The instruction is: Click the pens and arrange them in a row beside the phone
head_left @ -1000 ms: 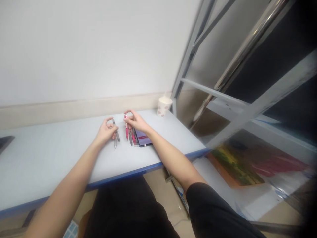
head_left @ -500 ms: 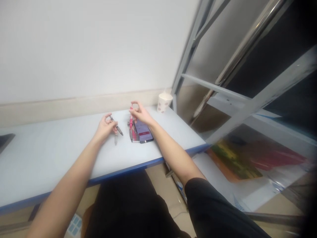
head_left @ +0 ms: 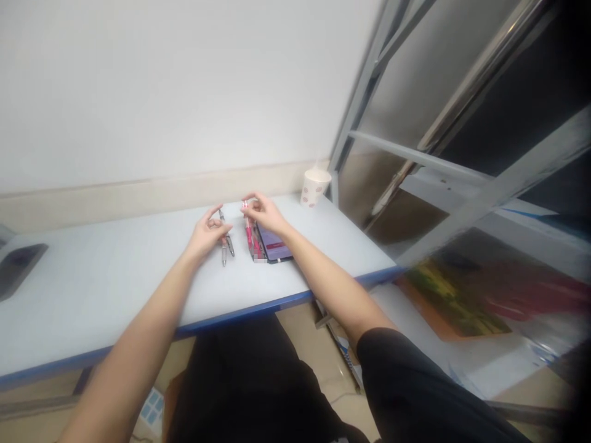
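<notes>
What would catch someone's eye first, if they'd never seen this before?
Probably the bright pink pen in the grip of the right hand, just left of the lit phone. Then perhaps the dark pen at the left hand, and the spotted white cup near the table's far right corner.

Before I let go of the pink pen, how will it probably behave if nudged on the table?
The pink pen looks stiff: its slim barrel runs straight below the right hand. It is probably light, as a pinch near its top seems enough to hold it. Its barrel looks rounded, so it may roll on the table.
</notes>
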{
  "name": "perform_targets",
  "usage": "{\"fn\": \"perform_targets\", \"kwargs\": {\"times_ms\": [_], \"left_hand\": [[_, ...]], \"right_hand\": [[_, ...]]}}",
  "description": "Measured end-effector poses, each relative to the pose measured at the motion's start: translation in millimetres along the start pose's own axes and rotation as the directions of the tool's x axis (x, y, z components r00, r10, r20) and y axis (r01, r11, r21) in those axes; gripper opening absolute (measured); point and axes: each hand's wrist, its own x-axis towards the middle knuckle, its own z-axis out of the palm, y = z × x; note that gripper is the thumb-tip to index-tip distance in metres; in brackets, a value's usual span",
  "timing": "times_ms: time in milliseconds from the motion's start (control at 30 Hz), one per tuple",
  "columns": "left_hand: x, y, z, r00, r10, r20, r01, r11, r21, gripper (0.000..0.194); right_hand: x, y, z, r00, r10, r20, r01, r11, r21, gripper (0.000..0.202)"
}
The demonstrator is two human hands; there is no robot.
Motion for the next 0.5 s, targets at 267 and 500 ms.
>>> {"fn": "perform_targets", "kwargs": {"times_ms": [267,500], "left_hand": [[-1.1,0.3,2.1,0.998,0.038,0.053,-0.036,0.999,-0.032,0.098],[2.7,-5.2,-1.8,0.998,0.026,0.053,-0.025,1.000,-0.010,0.077]], "right_hand": [[0.3,-5.6,-13.4,0.999,0.034,-0.037,-0.032,0.998,0.045,0.050],[-1.8,-8.2,-9.6,0.999,0.016,-0.038,-0.014,0.999,0.041,0.040]]}}
